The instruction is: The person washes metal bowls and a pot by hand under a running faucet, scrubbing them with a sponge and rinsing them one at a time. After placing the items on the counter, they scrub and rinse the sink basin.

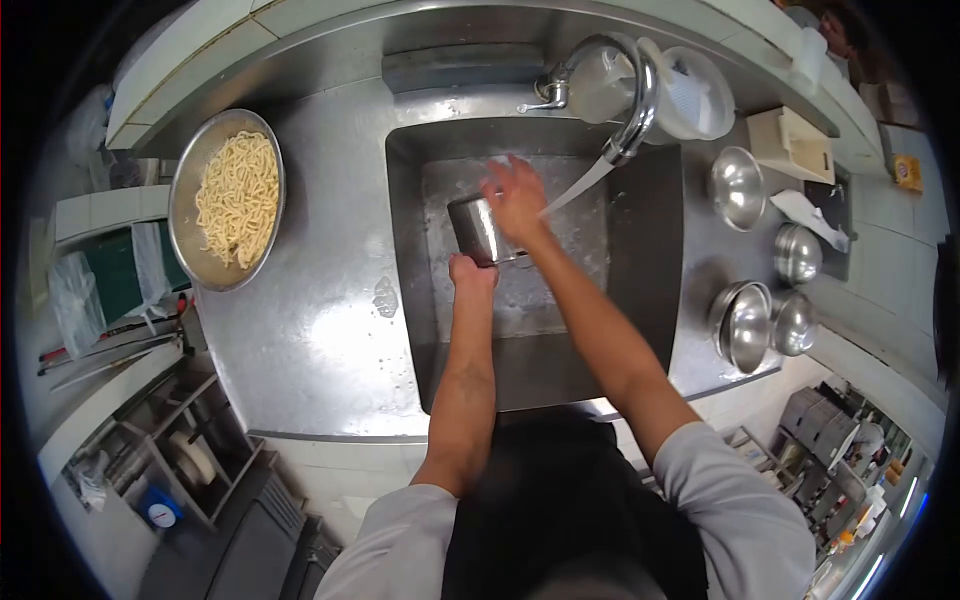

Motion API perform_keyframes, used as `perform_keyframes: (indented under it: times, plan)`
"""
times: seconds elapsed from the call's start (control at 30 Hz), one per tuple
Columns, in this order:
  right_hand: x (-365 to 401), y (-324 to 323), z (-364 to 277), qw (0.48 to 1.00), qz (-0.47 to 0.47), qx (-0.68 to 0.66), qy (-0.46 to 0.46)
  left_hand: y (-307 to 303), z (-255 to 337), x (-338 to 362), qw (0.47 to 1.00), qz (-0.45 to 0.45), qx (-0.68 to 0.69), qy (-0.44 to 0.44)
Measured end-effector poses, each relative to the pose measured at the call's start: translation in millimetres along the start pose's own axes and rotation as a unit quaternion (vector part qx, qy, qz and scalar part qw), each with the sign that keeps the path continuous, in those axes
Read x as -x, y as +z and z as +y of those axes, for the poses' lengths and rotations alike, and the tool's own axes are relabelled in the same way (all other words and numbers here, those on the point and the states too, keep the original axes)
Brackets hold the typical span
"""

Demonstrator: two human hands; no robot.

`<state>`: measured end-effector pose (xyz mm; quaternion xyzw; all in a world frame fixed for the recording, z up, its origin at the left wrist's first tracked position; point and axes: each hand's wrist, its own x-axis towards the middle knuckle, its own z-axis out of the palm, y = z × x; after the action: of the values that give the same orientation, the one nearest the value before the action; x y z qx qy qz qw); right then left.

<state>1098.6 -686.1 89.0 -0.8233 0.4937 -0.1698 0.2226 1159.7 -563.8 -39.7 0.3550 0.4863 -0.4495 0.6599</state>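
Hands [517,205] at metal container [472,228], well inside sink walls [645,260], room around

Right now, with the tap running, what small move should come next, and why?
Probably shift the metal container slightly toward the water stream: the left hand supports its near end, the right hand is beside it, and the stream appears to run toward that right hand instead.
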Motion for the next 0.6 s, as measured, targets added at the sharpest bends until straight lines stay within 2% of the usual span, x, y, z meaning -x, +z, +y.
perform_keyframes:
  times: [0.03, 0.07, 0.13, 0.17, 0.2, 0.27, 0.3, 0.33, 0.4, 0.43, 0.5, 0.53, 0.6]
  plan:
    - [-18.0, 22.3, 31.0, 0.997, -0.055, -0.042, 0.024, -0.2, 6.8, 15.9, 0.998, 0.057, -0.015, 0.006]
    - [-24.2, 40.3, 58.9, 0.989, -0.111, -0.084, 0.046, -5.6, 13.1, 9.7, 0.998, 0.060, -0.020, 0.013]
    - [-5.7, 40.1, 72.2, 0.933, -0.070, -0.258, 0.241, -25.2, 22.2, -12.4, 1.000, -0.011, -0.015, -0.021]
    - [5.7, 31.7, 78.1, 0.861, -0.123, -0.362, 0.334, 4.2, 14.2, 38.2, 0.996, 0.014, -0.087, -0.002]
    - [15.7, 18.0, 81.3, 0.769, -0.174, -0.453, 0.416, 4.4, 11.4, 36.5, 0.996, 0.017, -0.082, -0.004]
    - [33.1, -6.9, 72.9, 0.758, -0.117, -0.396, 0.505, 10.0, 8.2, 24.1, 0.988, -0.070, -0.128, -0.048]
    - [52.1, 3.3, 102.9, 0.660, -0.082, -0.553, 0.502, 8.9, 8.7, 21.9, 0.992, -0.067, -0.098, -0.035]
    - [71.9, 15.1, 130.9, 0.532, -0.044, -0.689, 0.490, 8.1, 4.8, 21.8, 0.976, -0.062, -0.209, -0.014]
    - [84.7, -33.9, 102.0, 0.470, -0.005, -0.705, 0.530, 19.0, -6.9, 15.9, 0.897, -0.056, -0.438, 0.013]
    - [92.5, -34.9, 116.4, 0.482, -0.012, -0.701, 0.525, 14.1, -8.2, -12.4, 0.800, -0.066, -0.596, 0.028]
    - [118.7, -25.9, 167.8, 0.490, 0.095, -0.668, 0.553, 39.9, -22.1, -2.9, 0.803, -0.090, -0.589, 0.027]
    - [128.5, -37.8, 169.4, 0.495, 0.095, -0.666, 0.551, 50.5, -26.9, 9.8, 0.799, -0.105, -0.592, 0.028]
    - [130.2, -52.5, 157.8, 0.717, 0.089, -0.558, 0.407, 83.1, -43.5, 54.8, 0.760, -0.144, -0.631, 0.060]
